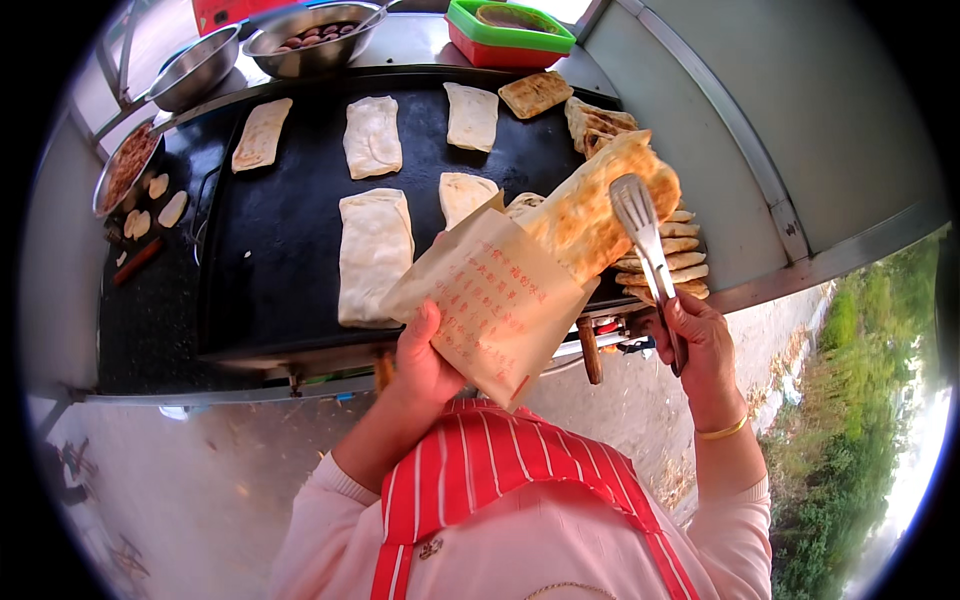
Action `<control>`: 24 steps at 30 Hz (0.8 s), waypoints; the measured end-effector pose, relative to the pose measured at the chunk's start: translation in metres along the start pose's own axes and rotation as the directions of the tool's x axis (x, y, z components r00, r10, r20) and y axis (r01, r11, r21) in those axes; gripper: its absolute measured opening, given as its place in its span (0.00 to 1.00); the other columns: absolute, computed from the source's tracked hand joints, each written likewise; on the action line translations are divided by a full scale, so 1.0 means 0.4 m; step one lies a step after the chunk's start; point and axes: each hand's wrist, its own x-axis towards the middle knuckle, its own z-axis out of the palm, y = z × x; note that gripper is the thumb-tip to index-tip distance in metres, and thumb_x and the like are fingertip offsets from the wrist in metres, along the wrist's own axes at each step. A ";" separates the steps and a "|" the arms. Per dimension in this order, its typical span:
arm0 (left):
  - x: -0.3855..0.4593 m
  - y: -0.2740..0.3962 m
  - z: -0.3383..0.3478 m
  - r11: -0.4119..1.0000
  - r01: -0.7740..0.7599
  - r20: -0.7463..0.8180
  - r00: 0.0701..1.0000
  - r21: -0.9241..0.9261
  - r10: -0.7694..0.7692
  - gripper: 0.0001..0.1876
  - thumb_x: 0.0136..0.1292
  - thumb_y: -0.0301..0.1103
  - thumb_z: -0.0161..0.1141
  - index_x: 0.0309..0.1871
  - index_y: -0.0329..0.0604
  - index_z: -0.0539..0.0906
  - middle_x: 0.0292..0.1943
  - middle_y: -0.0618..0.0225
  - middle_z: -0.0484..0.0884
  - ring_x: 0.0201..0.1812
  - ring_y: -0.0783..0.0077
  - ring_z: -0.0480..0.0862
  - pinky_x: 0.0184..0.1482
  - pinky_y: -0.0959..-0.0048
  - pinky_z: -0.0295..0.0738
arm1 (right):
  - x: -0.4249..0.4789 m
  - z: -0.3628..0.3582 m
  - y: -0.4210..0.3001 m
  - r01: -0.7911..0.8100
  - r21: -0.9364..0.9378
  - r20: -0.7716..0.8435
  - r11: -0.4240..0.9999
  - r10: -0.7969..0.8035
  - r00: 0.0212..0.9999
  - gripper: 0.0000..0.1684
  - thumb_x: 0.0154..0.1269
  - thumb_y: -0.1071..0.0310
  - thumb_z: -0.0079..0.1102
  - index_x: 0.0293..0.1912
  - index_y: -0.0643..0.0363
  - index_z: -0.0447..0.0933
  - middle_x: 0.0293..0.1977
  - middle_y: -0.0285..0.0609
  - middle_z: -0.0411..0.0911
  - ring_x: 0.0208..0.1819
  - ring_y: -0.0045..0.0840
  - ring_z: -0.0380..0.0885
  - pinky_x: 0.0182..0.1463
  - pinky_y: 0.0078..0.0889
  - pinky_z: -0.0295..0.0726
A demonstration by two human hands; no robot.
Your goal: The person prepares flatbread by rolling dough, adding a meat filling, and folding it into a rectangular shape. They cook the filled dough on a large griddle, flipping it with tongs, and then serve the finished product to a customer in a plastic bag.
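My left hand grips a brown paper bag that bears red writing. A large browned flatbread sticks out of the bag's open upper end; its lower part is hidden inside. In my right hand is a pair of metal tongs, their slotted head lying against the flatbread's upper part. Behind the bag, pale flatbreads, among them a long one, lie on a black griddle. Stacked browned flatbreads are at the griddle's right side, partly hidden by the tongs and the held bread.
Steel bowls, one with eggs in dark liquid, stand behind the griddle beside green and red plastic baskets. A bowl of reddish filling and dough pieces are at left. A wooden handle juts from the front edge.
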 end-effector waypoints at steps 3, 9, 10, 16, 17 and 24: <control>0.009 0.001 0.007 1.000 -0.005 0.035 0.999 0.029 0.004 0.47 0.64 0.59 0.65 0.77 0.40 0.58 0.71 0.57 0.70 0.71 0.55 0.70 0.71 0.52 0.67 | -0.035 0.006 0.011 -0.013 -0.003 0.041 1.000 0.013 0.999 0.22 0.76 0.55 0.57 0.50 0.69 0.80 0.18 0.30 0.68 0.18 0.10 0.61 0.21 0.15 0.56; -0.009 -0.030 -0.058 0.993 0.105 -0.049 0.993 0.047 -0.103 0.48 0.65 0.70 0.55 0.76 0.44 0.61 0.72 0.59 0.70 0.72 0.54 0.70 0.72 0.50 0.66 | -0.100 0.072 0.006 -0.156 0.024 0.119 0.988 0.152 0.981 0.22 0.72 0.57 0.63 0.54 0.67 0.81 0.21 0.30 0.70 0.20 0.11 0.64 0.23 0.16 0.63; -0.010 -0.036 -0.055 0.994 0.087 -0.079 0.993 0.064 -0.082 0.48 0.64 0.71 0.54 0.76 0.44 0.61 0.72 0.58 0.69 0.72 0.54 0.70 0.72 0.50 0.66 | -0.103 0.067 0.010 -0.152 0.029 0.110 0.988 0.148 0.983 0.23 0.71 0.57 0.65 0.55 0.66 0.81 0.21 0.30 0.70 0.21 0.11 0.64 0.23 0.16 0.63; 0.004 -0.024 -0.048 0.999 0.050 -0.175 0.984 0.020 -0.046 0.49 0.65 0.76 0.46 0.76 0.46 0.62 0.73 0.59 0.69 0.72 0.54 0.70 0.71 0.50 0.67 | -0.100 0.002 -0.057 0.130 -0.057 0.097 0.990 -0.124 0.988 0.26 0.66 0.62 0.71 0.59 0.67 0.79 0.31 0.32 0.79 0.33 0.13 0.73 0.37 0.18 0.73; 0.006 -0.018 -0.043 0.999 0.035 -0.182 0.983 0.020 -0.030 0.48 0.65 0.76 0.46 0.76 0.47 0.62 0.72 0.59 0.69 0.71 0.53 0.71 0.69 0.48 0.70 | -0.092 -0.010 -0.071 0.186 0.003 0.053 0.983 -0.186 0.981 0.26 0.65 0.64 0.71 0.59 0.67 0.79 0.33 0.32 0.80 0.36 0.14 0.73 0.40 0.20 0.74; -0.019 0.042 -0.078 0.974 0.104 -0.037 0.993 -0.201 -0.113 0.45 0.63 0.78 0.44 0.77 0.63 0.61 0.73 0.67 0.69 0.67 0.46 0.75 0.55 0.40 0.79 | 0.102 0.024 0.130 0.039 -0.787 -0.094 0.616 -0.182 0.979 0.23 0.69 0.57 0.57 0.54 0.65 0.73 0.40 0.64 0.81 0.48 0.57 0.79 0.51 0.53 0.76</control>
